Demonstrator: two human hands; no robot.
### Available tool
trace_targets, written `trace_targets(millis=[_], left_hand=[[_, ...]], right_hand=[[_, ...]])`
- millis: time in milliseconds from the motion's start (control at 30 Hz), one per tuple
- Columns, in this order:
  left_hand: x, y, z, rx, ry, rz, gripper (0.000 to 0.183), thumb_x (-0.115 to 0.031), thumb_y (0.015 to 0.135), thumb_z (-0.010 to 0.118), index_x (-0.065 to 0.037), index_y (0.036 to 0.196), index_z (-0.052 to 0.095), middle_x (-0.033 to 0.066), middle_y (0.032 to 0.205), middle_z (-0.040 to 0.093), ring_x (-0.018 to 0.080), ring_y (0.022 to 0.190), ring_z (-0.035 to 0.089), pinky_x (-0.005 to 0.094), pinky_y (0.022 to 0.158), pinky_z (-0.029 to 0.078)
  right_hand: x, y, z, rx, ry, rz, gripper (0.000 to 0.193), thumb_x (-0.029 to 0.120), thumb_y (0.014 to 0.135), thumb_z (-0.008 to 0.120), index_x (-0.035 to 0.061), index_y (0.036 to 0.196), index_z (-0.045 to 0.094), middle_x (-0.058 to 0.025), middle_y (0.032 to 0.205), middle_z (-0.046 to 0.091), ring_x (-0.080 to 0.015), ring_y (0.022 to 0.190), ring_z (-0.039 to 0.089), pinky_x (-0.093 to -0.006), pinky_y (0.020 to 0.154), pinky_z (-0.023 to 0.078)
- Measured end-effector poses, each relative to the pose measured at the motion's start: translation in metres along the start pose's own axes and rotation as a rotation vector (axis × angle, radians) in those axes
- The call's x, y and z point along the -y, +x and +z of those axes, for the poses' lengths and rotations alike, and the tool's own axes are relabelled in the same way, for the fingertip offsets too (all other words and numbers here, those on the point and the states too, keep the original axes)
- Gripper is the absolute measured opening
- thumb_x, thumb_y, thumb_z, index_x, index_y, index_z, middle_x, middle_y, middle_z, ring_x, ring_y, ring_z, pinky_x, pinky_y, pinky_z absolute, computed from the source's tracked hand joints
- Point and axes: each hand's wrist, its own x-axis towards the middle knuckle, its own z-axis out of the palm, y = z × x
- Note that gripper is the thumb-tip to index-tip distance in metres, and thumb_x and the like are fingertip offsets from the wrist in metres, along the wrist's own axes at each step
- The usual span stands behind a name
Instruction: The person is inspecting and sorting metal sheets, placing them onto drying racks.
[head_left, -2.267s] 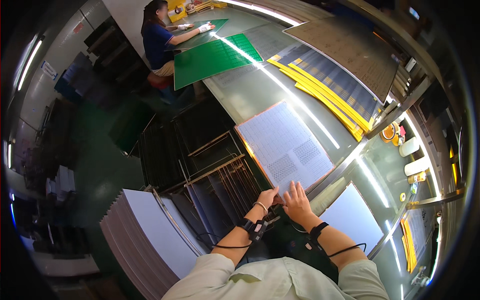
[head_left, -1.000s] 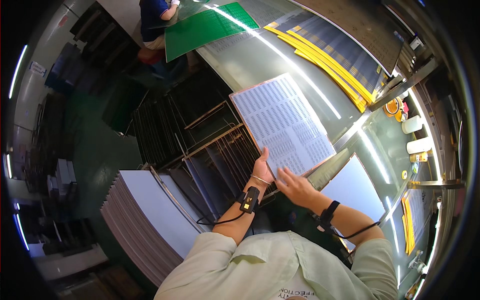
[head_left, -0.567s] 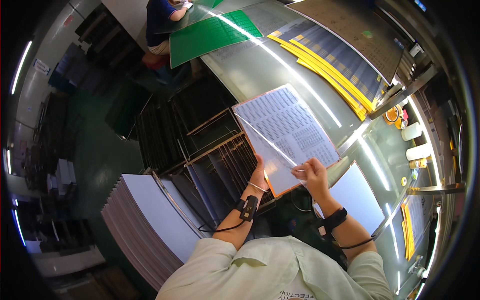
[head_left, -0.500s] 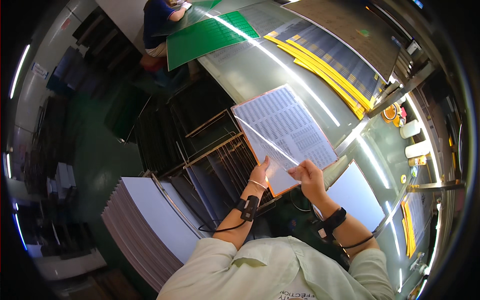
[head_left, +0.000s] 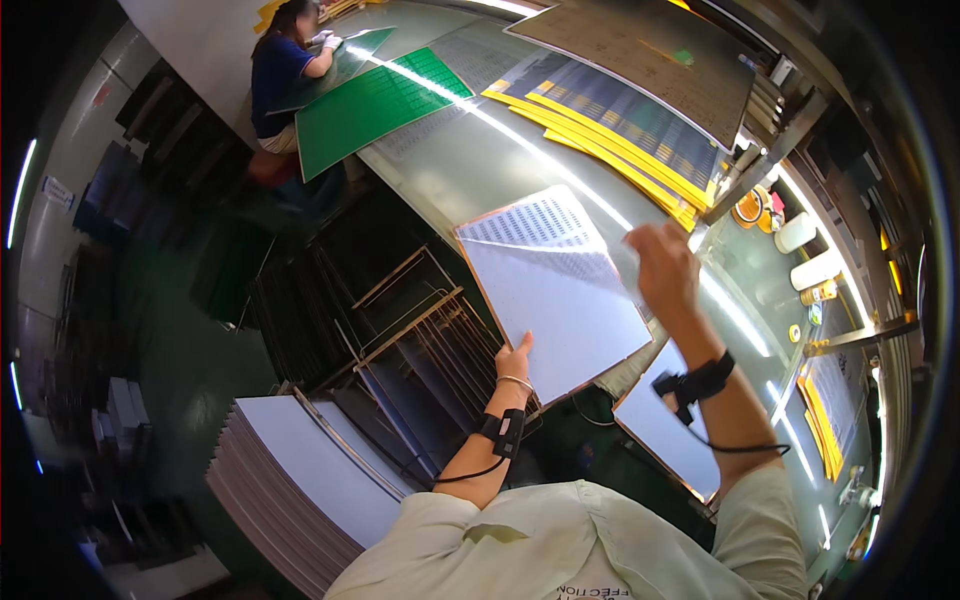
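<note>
A white rectangular panel (head_left: 575, 335) with an orange edge is tilted in front of me. My left hand (head_left: 514, 362) grips its near left edge, thumb on top, fingers hidden underneath. A clear printed film (head_left: 540, 222) lies over the panel's far end, and its near part is folded back off the white surface. To the right of the panel and above it, my right hand (head_left: 662, 262) is closed and slightly blurred, pinching the film's lifted end. Both wrists wear black straps with cables.
White boards (head_left: 310, 430) stand stacked at lower left, beside a wire rack (head_left: 440, 335) of dark panels. Another white panel (head_left: 660, 420) is at right. The glossy table bears a green sheet (head_left: 385, 105), yellow-edged sheets (head_left: 610, 130) and a brown board (head_left: 640, 55). A co-worker (head_left: 280, 65) sits far left.
My right hand has moved up and away to the right, lifting the film off the panel's near part, which now shows plain white. My left hand keeps its grip.
</note>
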Motion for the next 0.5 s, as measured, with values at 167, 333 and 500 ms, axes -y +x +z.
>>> trace_targets(millis=[167,333,500], left_hand=[[0.009,0.013,-0.015,-0.196,0.321,0.226,0.034,-0.018,0.074,0.067,0.003,0.098,0.056,0.0144,0.098,0.058,0.0264,0.094,0.053,0.0372,0.082,0.041],[-0.029,0.040,-0.020,-0.176,1.231,1.212,0.049,-0.020,0.068,0.065,-0.001,0.112,0.050,0.0216,0.112,0.047,0.0381,0.107,0.042,0.0461,0.095,0.029],[-0.050,0.068,0.019,-0.022,1.980,0.949,0.067,-0.058,0.080,0.038,-0.020,0.135,0.030,0.0196,0.143,0.010,0.0440,0.129,0.007,0.0528,0.104,0.004]], right_hand=[[0.037,-0.052,0.026,0.307,0.289,0.189,0.009,0.003,0.075,0.049,0.0086,0.081,0.053,-0.0119,0.067,0.059,-0.0309,0.058,0.058,-0.0384,0.051,0.045],[0.054,-0.054,0.029,0.214,0.393,0.078,0.010,0.003,0.073,0.053,0.0077,0.082,0.053,-0.0085,0.068,0.059,-0.0277,0.056,0.057,-0.0360,0.049,0.044],[0.047,-0.056,0.040,0.367,0.281,-0.087,0.012,0.002,0.068,0.056,0.0097,0.078,0.057,-0.0054,0.069,0.058,-0.0244,0.056,0.057,-0.0334,0.049,0.044]])
